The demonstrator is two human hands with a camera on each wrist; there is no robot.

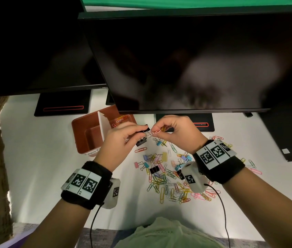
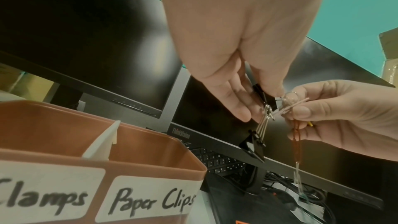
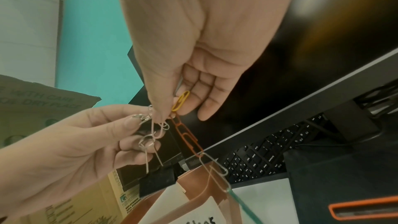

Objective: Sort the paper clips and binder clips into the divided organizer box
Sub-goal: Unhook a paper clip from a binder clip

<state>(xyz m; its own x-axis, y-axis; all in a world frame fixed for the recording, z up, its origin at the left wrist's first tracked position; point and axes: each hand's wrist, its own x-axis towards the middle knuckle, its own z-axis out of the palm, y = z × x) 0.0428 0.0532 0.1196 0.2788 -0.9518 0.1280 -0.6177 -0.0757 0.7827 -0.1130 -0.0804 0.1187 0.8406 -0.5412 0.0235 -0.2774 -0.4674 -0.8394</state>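
both hands pinch tangled clips: left hand [image 1: 119,138] grips black binder clips [image 2: 252,147], right hand [image 1: 175,130] a paper-clip chain [image 3: 187,137].

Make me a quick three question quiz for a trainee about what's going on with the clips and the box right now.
1. True or false: the pile of clips on the white desk is already sorted.
2. Multiple choice: the left hand pinches A) a black binder clip, B) a pen, C) the box.
3. Fill in: the organizer box labels read "Clamps" and "Paper ____".

Key: 1 false. 2 A; another black clip dangles below, while the right hand holds a paper clip chain. 3 Clips.
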